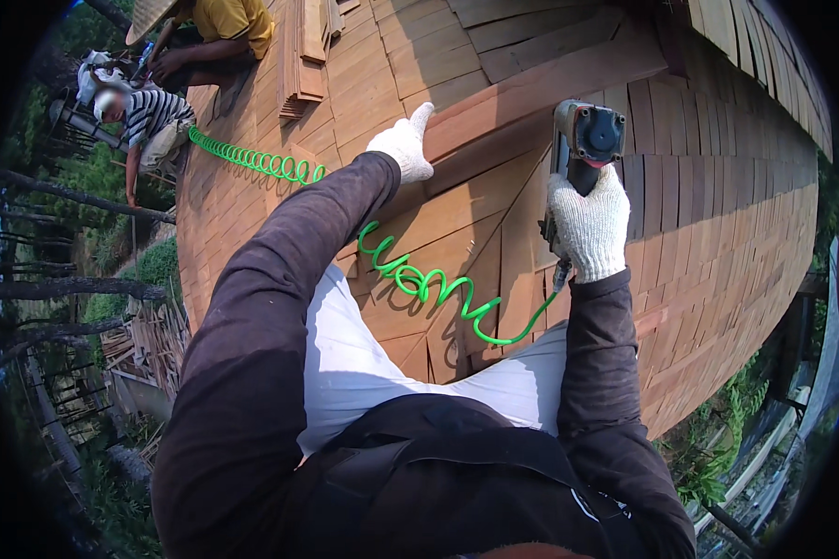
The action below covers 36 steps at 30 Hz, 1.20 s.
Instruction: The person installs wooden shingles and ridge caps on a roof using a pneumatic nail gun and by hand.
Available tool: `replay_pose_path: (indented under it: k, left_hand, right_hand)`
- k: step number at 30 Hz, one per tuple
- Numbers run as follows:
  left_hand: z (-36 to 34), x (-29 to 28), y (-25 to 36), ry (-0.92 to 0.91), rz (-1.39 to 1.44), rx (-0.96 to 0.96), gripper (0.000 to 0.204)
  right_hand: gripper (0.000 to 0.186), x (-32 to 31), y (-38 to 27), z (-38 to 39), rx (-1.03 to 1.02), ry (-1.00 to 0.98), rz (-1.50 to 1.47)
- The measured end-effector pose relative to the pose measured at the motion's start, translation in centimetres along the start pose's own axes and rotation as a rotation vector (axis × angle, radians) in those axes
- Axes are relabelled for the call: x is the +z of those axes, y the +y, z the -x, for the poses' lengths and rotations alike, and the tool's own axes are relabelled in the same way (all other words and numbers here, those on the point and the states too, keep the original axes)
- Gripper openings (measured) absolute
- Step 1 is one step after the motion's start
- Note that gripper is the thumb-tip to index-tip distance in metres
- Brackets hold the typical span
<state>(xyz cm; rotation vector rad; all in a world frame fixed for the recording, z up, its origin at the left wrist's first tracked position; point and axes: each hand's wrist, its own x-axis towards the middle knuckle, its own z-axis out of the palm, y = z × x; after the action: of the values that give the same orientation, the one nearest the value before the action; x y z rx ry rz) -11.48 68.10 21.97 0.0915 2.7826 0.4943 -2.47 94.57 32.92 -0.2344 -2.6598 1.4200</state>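
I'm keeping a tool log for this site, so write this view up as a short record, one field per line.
Left hand: white glove, at the left end of a long board
Right hand: white glove, gripping a nail gun
Hose: green, coiled, joined to the nail gun
Surface: overlapping wooden shingles
Stack: loose wooden pieces, upper left
Others: two people, one in a yellow shirt, one in a striped shirt

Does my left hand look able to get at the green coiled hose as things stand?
Probably yes: nothing covers the near loops of the green coiled hose, though the left hand, at the long board, would have to draw back.
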Motion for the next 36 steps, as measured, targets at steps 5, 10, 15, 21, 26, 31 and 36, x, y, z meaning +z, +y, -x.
replay_pose_path:
  k: [5, 10, 15, 21, 26, 31, 36]
  left_hand:
    - [-0.3, -0.6, -1.1, -0.014, 0.047, 0.087, 0.106]
    - [-1.8, -1.7, 2.9, 0.186, 0.099, 0.309, 0.106]
    - [-2.8, -1.2, 3.2, 0.129, 0.166, 0.424, 0.108]
    - [-1.2, -1.9, 1.3, -0.084, 0.21, 0.339, 0.117]
    - [-0.4, -1.5, -2.7, -0.21, 0.066, 0.212, 0.128]
    - [0.8, -1.9, -2.2, -0.219, 0.042, 0.172, 0.123]
    - [0.3, -1.3, -0.3, 0.03, 0.106, 0.298, 0.111]
  right_hand:
    - [0.03, 0.5, 0.0, -0.3, -0.114, 0.009, -0.023]
    - [0.033, 1.6, 0.4, -0.6, -0.184, -0.001, 0.033]
    - [0.032, 1.8, 0.6, -0.8, -0.078, -0.052, 0.023]
    - [0.03, 2.5, -0.4, -0.2, 0.04, -0.143, 0.035]
    - [0.03, 4.7, -0.2, -0.6, -0.128, -0.124, 0.098]
    - [0.029, 4.8, 0.3, -0.7, -0.169, -0.1, 0.128]
    - [0.029, 3.7, -0.7, 0.0, -0.121, -0.082, 0.066]
